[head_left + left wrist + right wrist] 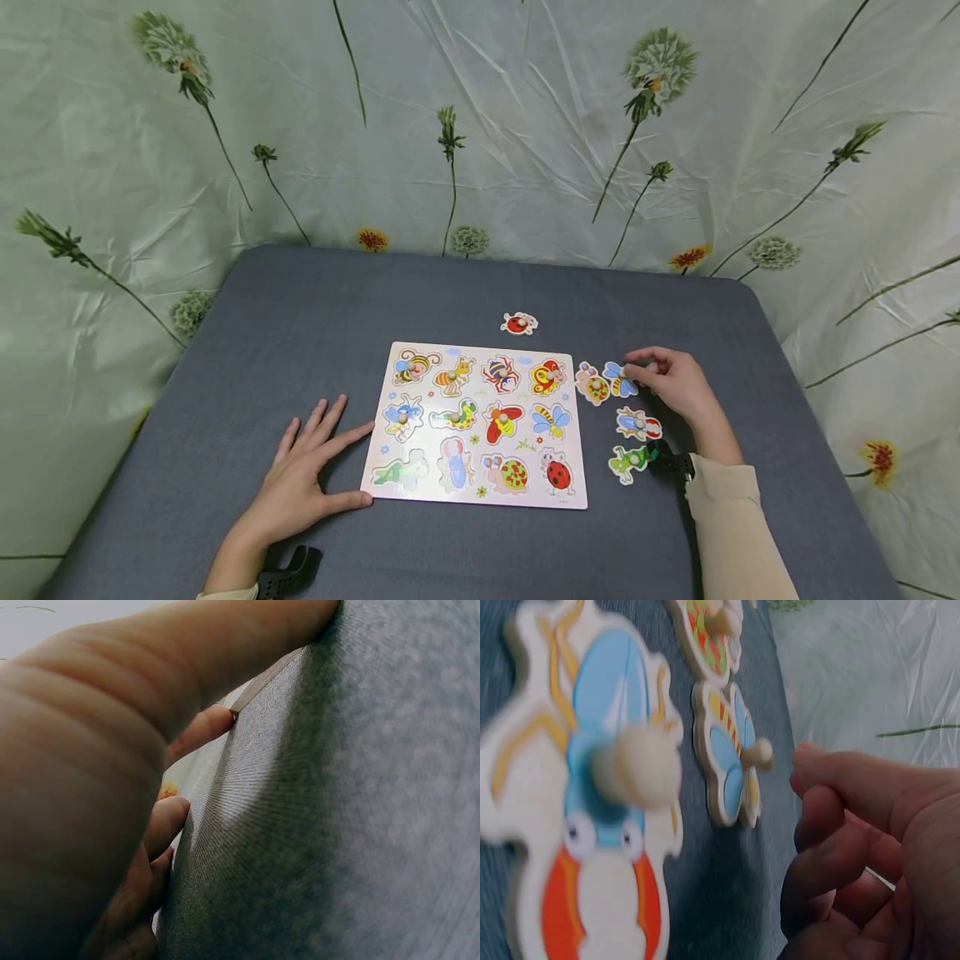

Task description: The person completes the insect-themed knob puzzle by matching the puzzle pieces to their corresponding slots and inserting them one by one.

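A wooden insect peg puzzle board lies flat on the table. Knobbed insect pieces sit in its upper rows; the bottom row shows printed pictures without knobs. My left hand is spread on the cloth, thumb and index fingertip against the board's left edge. Beside the board, my right hand hovers by a blue-winged dragonfly piece. Its fingers are curled, thumb and index tips close together; a gap separates them from the wooden knob in the right wrist view. The snail piece touches or nearly touches the dragonfly piece.
Nearer me lie a blue beetle piece with red pincers and a green caterpillar piece, close to my right wrist strap. A red ladybug piece lies behind the board. Dark grey cloth covers the table; a flowered curtain hangs behind.
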Demonstrator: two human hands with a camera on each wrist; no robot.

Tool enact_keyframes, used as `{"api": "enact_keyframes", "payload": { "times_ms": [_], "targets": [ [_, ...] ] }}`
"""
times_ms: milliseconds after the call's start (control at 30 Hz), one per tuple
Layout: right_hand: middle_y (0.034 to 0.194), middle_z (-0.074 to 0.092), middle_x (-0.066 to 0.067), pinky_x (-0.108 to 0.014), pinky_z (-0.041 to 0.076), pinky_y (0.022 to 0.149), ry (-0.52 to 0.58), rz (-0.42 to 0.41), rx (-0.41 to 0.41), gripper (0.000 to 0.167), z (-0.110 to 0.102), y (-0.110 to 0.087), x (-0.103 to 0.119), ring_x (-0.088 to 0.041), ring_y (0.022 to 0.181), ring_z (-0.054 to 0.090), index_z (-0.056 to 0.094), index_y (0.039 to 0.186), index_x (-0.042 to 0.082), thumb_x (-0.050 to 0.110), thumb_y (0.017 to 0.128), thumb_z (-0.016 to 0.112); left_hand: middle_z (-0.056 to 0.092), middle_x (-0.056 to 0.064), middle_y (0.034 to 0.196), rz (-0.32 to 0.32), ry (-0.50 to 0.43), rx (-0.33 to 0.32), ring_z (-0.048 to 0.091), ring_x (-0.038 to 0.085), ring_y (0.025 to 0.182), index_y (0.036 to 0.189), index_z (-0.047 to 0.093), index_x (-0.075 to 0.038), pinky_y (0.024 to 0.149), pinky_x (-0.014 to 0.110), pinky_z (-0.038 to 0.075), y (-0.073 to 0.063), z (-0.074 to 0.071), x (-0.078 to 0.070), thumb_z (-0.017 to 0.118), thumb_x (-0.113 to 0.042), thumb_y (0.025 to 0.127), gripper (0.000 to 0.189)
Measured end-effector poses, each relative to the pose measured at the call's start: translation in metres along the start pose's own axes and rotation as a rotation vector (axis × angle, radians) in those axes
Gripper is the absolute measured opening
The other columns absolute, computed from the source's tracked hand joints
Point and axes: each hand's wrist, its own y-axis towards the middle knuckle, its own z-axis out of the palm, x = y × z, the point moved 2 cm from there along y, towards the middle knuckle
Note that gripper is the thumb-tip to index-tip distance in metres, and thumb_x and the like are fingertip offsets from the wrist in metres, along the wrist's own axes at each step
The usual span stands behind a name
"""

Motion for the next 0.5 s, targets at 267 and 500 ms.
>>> {"api": "enact_keyframes", "payload": {
  "times_ms": [267, 500],
  "targets": [
    [0.072, 0.063, -0.004, -0.027, 0.045, 0.059, 0.002, -0.045, 0.099, 0.04, -0.005, 0.006, -0.011, -0.011, 0.06, 0.053, 0.072, 0.132, -0.002, 0.024, 0.102, 0.076, 0.02, 0.014, 0.181, -0.008, 0.001, 0.001, 0.008, 0.044, 0.169, 0.157, 0.056, -0.036, 0.131, 0.07, -0.004, 0.0, 0.0, -0.001, 0.089, -0.069, 0.072, 0.097],
    [0.073, 0.063, -0.004, -0.026, 0.046, 0.061, 0.014, -0.064, 0.137, 0.038, -0.008, 0.01, -0.014, -0.01, 0.062, 0.053, 0.073, 0.131, -0.001, 0.024, 0.102, 0.076, 0.02, 0.013, 0.181, -0.009, 0.007, 0.001, 0.007, 0.043, 0.169, 0.158, 0.056, -0.036, 0.131, 0.07, -0.004, 0.0, 0.001, 0.0, 0.089, -0.07, 0.073, 0.097]
  ]
}}
